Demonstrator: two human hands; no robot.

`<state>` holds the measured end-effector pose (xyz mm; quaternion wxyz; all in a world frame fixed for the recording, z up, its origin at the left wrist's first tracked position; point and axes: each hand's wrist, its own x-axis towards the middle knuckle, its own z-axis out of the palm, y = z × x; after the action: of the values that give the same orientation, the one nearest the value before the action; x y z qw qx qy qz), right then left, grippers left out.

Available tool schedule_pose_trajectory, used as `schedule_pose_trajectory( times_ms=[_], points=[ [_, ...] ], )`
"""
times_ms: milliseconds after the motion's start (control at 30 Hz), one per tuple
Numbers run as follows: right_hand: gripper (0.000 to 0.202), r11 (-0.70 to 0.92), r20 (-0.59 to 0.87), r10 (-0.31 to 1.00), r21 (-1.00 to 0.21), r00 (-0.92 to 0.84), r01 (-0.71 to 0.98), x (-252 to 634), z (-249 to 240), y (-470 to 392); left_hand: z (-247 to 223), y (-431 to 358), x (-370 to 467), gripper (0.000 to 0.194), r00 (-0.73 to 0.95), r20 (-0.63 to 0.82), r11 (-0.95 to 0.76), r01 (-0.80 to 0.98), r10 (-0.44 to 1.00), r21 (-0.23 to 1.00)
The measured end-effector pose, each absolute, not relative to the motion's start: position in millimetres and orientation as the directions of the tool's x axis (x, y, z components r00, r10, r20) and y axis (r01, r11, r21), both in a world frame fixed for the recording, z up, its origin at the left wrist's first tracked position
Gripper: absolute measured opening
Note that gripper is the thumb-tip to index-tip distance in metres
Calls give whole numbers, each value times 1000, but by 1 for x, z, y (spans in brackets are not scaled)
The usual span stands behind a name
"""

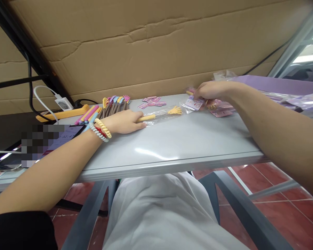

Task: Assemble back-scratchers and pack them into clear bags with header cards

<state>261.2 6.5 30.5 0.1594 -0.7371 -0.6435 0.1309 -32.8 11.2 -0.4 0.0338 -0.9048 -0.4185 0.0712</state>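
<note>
Between the 2 forearms, a broad stretch of the pale grey table (172, 139) is left bare, bounded at the front by a grooved edge and at the back by a cardboard panel (172, 45). The yellow scratcher (160, 114) is laid in the middle of the table, its hand-shaped head pointed toward the right hand. Its handle is pinched between the thumb and fingers of the left hand (125, 122). The right hand (207, 91) is curled over a clear packet with a printed card (194, 103); whether it is gripped cannot be told, as the fingertips are blurred.

The left side is crowded: a bundle of scratchers (116, 104) is stacked behind the left hand, and a phone (70, 132) and a white plug (64, 103) are placed farther left. Small pink cards (153, 103) are scattered at the back. The right side is closed off by a purple container (279, 83).

The cardboard is creased, the scratcher is sheathed in crinkled transparent film, and light is reflected by the smooth tabletop. Twisted bracelets (103, 127) are worn on the left wrist.
</note>
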Motion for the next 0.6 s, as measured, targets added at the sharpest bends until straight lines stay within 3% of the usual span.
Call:
schedule_pose_trajectory(
  times_ms=[100, 433, 600],
  points=[
    [10, -184, -153, 979, -382, 135, 905, 267, 32, 9, 0, 11, -33, 56, 633, -102, -641, 758, 767, -123],
    [13, -150, -183, 981, -473, 69, 868, 266, 40, -2, 0, 11, -33, 50, 656, -84, -661, 740, 750, -121],
    [4, -150, -153, 985, -532, 79, 833, 264, 41, -6, 0, 10, -33, 47, 659, -75, -663, 739, 748, -114]
  ],
)
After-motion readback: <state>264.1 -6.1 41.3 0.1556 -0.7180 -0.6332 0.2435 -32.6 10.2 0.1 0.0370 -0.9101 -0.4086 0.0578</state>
